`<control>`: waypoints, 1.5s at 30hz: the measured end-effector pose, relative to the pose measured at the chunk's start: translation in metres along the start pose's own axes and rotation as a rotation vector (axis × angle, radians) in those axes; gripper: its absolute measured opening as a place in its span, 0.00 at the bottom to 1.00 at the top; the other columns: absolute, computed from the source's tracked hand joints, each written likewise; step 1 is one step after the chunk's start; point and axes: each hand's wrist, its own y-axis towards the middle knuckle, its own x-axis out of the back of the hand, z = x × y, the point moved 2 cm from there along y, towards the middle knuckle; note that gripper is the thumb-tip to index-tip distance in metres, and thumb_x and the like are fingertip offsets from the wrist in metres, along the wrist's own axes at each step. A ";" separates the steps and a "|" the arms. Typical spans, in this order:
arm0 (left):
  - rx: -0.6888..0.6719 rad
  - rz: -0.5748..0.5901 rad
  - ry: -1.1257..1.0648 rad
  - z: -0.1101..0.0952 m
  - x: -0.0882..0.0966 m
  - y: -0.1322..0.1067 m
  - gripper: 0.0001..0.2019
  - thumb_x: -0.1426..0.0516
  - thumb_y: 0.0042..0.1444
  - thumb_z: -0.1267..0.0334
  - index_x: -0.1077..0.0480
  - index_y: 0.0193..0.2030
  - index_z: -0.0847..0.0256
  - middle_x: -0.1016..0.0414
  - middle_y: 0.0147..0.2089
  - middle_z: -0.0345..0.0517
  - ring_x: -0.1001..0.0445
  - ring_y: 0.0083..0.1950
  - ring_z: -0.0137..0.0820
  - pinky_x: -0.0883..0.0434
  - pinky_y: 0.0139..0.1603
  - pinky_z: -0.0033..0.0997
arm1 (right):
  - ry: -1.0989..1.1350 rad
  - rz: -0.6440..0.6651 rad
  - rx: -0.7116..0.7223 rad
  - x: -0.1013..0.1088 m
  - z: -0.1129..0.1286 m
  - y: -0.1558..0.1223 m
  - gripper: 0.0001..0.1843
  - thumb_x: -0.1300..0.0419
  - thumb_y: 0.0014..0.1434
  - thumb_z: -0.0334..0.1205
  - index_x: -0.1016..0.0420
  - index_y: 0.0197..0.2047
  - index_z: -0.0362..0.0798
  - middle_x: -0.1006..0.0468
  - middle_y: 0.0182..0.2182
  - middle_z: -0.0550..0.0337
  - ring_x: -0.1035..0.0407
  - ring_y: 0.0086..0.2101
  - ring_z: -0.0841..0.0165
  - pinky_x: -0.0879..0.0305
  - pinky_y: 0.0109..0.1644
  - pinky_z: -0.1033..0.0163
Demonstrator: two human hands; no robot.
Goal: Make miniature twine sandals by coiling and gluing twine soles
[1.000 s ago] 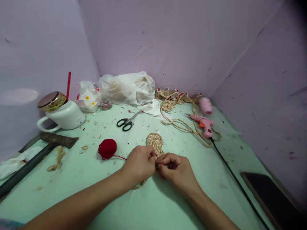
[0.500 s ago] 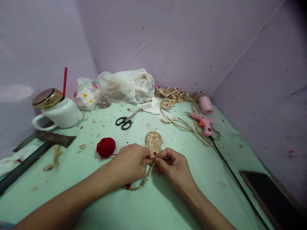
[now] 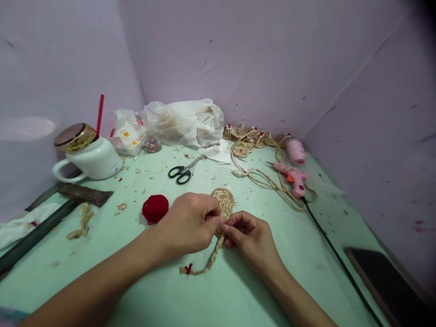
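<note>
An oval sole-shaped coil of braided straw (image 3: 223, 201) lies flat on the green table, its near half covered by my fingers. My left hand (image 3: 190, 221) is closed in a pinch over its near left side, where the red yarn ran a moment ago. My right hand (image 3: 248, 234) pinches at the same spot, thumb and forefinger meeting the left fingertips. The yarn between them is now hidden. A loose tail of braid (image 3: 211, 263) curves toward me, its end tied with red yarn. Left of my left hand sits a ball of red yarn (image 3: 155, 209).
Scissors (image 3: 184, 172) lie beyond the coil. A pink glue gun (image 3: 293, 178) with a black cord, a pink thread spool (image 3: 295, 151) and more braided straw (image 3: 247, 138) are at back right. To the left are a hammer (image 3: 85, 193) and white mug (image 3: 97, 159); a phone (image 3: 381, 277) lies right.
My left hand has come up and turned over the coil, covering the red strand that showed between my fingers. More of the braid's tail shows. The whole view has shifted slightly.
</note>
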 end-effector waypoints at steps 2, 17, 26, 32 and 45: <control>-0.051 -0.001 -0.047 -0.004 -0.006 0.004 0.06 0.45 0.50 0.67 0.31 0.24 0.62 0.32 0.22 0.37 0.37 0.25 0.24 0.43 0.26 0.24 | -0.031 0.025 0.015 0.001 0.000 -0.001 0.06 0.38 0.45 0.37 0.29 0.25 0.44 0.31 0.15 0.67 0.37 0.17 0.75 0.40 0.22 0.70; -0.308 0.073 -0.153 0.017 -0.014 0.021 0.06 0.45 0.48 0.75 0.28 0.30 0.64 0.29 0.41 0.47 0.31 0.44 0.31 0.35 0.47 0.29 | 0.098 0.061 -0.055 0.006 -0.004 0.000 0.11 0.35 0.43 0.42 0.30 0.26 0.44 0.27 0.16 0.64 0.33 0.19 0.73 0.34 0.26 0.67; -0.312 0.131 0.043 0.015 -0.028 0.018 0.08 0.47 0.51 0.74 0.28 0.26 0.63 0.27 0.38 0.46 0.31 0.41 0.32 0.35 0.45 0.32 | 0.092 0.071 -0.022 0.006 -0.003 0.001 0.10 0.35 0.44 0.39 0.32 0.25 0.45 0.27 0.15 0.65 0.33 0.18 0.75 0.36 0.24 0.70; -0.247 0.083 0.084 0.009 -0.028 0.015 0.07 0.49 0.47 0.75 0.34 0.25 0.63 0.30 0.38 0.46 0.31 0.39 0.32 0.34 0.40 0.32 | 0.092 0.058 -0.023 0.006 0.000 0.000 0.09 0.35 0.41 0.36 0.34 0.22 0.45 0.28 0.15 0.66 0.34 0.18 0.74 0.38 0.23 0.69; -0.375 0.235 0.053 0.008 -0.022 0.012 0.07 0.48 0.46 0.76 0.31 0.25 0.63 0.29 0.37 0.46 0.30 0.40 0.33 0.34 0.41 0.31 | -0.005 -0.004 -0.007 0.005 0.001 -0.001 0.05 0.40 0.39 0.32 0.35 0.19 0.46 0.31 0.14 0.67 0.37 0.17 0.73 0.41 0.23 0.67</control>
